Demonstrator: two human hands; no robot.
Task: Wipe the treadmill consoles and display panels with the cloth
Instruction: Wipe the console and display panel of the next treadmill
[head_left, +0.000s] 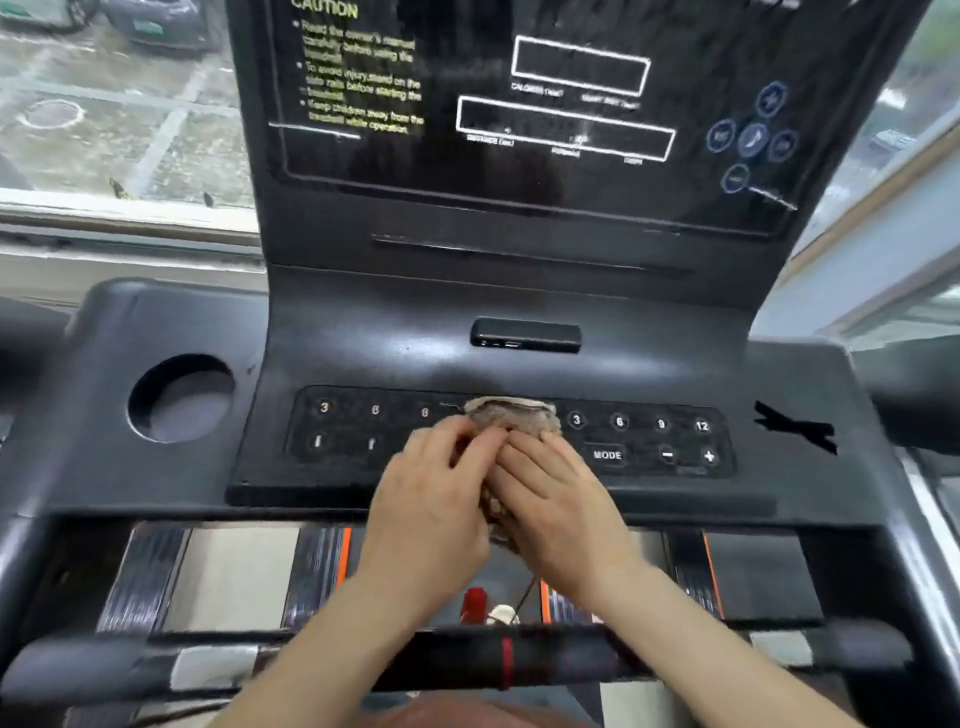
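Nearest me is the handlebar (363, 660) w/ a red band, both forearms reaching over it toward the keypad (649, 441). The cloth (511, 415) sits bunched on the keypad's middle, between the two number rows. The left hand (431, 493) has bent fingers gripping the cloth's near-left side. The right hand (561, 499) lies over its right side w/ fingers mostly straight, pressing rather than clutching, though blur makes that approx. My read on the cloth: light, soft, limp, prob. grips fine on matte plastic. It's best taken as a wad under the palm w/ edges tucked so nothing trails onto the buttons. No fragility in the cloth itself, but I'd keep pressure modest over the keys. The console (389, 332) around the keypad is dark, matte and dusty-looking. The glossy display panel (519, 171) rises beyond the keypad, streaky and not yet reached, I'd judge. There's a cup holder (179, 397) left of the keypad, a port block (524, 335) just beyond it and a black tape cross (795, 428) to its right. A window (104, 104) shows beyond-left, w/ a wet car park outside.
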